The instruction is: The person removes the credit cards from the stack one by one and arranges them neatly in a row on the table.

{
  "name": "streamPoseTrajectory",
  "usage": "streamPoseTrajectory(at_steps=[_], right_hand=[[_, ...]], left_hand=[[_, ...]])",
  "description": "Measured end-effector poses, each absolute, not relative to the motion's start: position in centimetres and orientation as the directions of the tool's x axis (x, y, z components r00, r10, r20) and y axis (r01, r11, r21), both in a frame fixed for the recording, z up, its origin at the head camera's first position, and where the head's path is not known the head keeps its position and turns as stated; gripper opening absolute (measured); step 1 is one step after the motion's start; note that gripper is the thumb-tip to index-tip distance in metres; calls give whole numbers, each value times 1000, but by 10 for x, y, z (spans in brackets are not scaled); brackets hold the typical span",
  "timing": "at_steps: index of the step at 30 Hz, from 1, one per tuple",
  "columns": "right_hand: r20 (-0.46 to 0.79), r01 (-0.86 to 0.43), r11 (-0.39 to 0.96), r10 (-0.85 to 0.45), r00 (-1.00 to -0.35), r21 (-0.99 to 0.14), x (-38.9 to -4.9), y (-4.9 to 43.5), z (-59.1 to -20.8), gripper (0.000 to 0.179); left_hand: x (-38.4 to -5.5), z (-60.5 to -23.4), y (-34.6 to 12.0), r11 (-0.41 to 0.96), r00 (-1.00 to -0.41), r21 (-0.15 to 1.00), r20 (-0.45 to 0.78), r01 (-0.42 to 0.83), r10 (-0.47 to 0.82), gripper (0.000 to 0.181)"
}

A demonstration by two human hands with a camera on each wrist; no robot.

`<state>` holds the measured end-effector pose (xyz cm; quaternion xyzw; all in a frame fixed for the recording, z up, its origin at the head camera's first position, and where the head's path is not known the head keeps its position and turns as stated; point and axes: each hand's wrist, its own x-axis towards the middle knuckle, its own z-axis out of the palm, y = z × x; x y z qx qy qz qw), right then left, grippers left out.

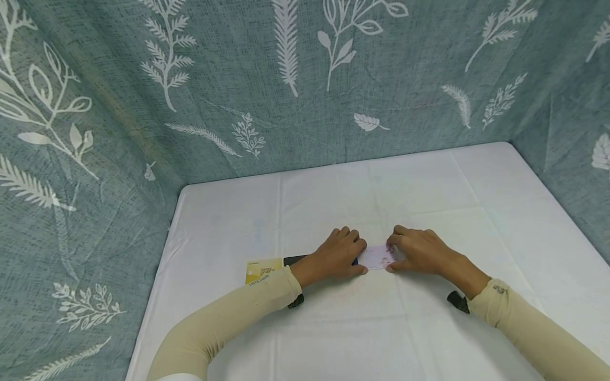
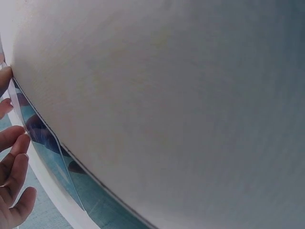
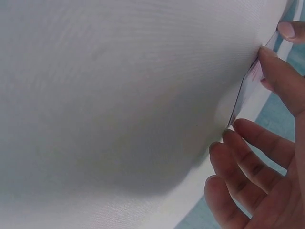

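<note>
A pale purple printed card [image 1: 375, 257] lies flat on the white-covered table between my hands. My right hand [image 1: 421, 251] grips its right end, thumb on the near edge and fingertips at the far edge. Just left of it, my left hand [image 1: 335, 254] arches over a dark blue card [image 1: 355, 261], thumb and fingers at its right end by the purple card. Most of the blue card is hidden under that hand. In the left wrist view, a glossy card [image 2: 45, 138] mirrors the fingers. The right wrist view shows the purple card [image 3: 248, 88] between thumb and index finger.
A yellow card [image 1: 262, 267] and a black card [image 1: 293, 260] continue the row to the left, partly behind my left forearm. Dark wrist straps [image 1: 458, 301] show beneath the sleeves. A green leaf-patterned curtain [image 1: 305, 106] stands along the table's back and sides.
</note>
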<state>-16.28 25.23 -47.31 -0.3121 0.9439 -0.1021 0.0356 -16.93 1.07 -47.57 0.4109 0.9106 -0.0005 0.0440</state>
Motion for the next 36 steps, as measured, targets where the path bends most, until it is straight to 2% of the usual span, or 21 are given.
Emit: streamPoseTrajectory(at_steps=[26, 36], right_hand=[[14, -584, 777, -598, -802, -234, -166, 251, -474, 50], [108, -600, 773, -591, -799, -208, -166, 253, -475, 60]], left_hand=[[-169, -474, 5, 676, -671, 74, -87, 733, 736, 54], [-168, -473, -1, 681, -679, 92, -55, 726, 732, 60]])
